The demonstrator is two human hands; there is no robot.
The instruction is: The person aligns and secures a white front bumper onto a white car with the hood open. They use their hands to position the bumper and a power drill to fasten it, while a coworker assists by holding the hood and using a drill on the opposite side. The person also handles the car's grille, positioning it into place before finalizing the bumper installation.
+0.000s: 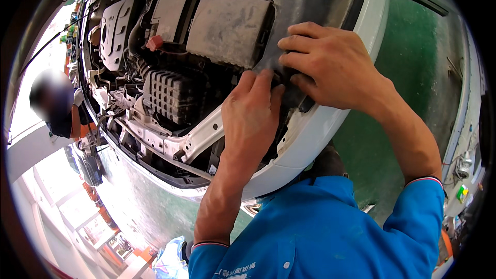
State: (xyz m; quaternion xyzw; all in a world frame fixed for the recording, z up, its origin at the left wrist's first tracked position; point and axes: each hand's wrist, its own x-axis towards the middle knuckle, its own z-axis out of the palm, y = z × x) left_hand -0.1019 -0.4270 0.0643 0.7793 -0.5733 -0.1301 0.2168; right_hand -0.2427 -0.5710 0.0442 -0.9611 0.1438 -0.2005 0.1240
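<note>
A dark grey, smooth cover (315, 0) lies along the inner side of the white fender (380, 15). My left hand (250, 108) reaches up over the front corner of the engine bay, its fingers closed in a pinch at the cover's lower edge. My right hand (336, 67) rests on the cover just to the right, fingers bent and spread apart. Its thumb points toward the left fingertips. Below its palm a small black piece (306, 104) shows at the fender's edge. What lies beneath both sets of fingertips is partly hidden.
Left of my hands are a dusty rectangular box (230, 28), a ribbed black housing (173, 95) and a grey engine cover (114, 33). A white metal crossbar (204, 134) runs along the front. Another person (59, 103) stands at the far left, beyond the car.
</note>
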